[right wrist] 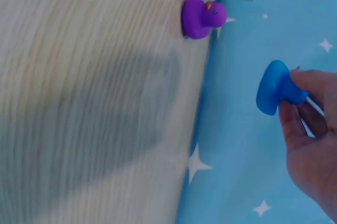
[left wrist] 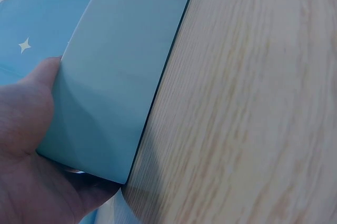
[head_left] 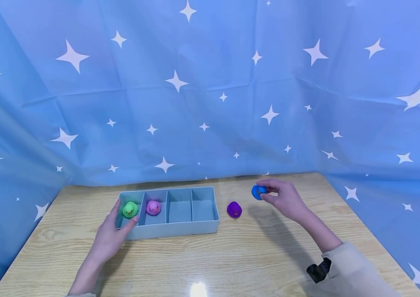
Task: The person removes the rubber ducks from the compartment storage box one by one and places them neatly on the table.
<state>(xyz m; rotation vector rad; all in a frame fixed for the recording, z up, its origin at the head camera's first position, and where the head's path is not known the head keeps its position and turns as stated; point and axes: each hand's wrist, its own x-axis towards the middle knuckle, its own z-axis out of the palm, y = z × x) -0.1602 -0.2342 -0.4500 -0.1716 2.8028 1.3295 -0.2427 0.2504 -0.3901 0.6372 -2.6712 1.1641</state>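
Two hands work over a pale wooden worktop (head_left: 232, 255) backed by a blue cloth (head_left: 210, 82) printed with white stars. The right hand (head_left: 285, 198) is raised above the worktop and pinches a blue rubber duck (head_left: 259, 192) between thumb and fingertips; its grip is closed on the toy, which hangs clear of the surface. A purple rubber duck (head_left: 234, 209) sits on the worktop just left of it, near the right end of a grey-blue organiser tray (head_left: 172, 231). The tray has four compartments: a green rubber duck (head_left: 130, 209) in the leftmost, a pink rubber duck (head_left: 153, 207) in the next, the other two bare. The left hand (head_left: 111, 235) holds the tray's near left corner, thumb on the rim and palm against the wall. No writing or brand mark is readable anywhere.
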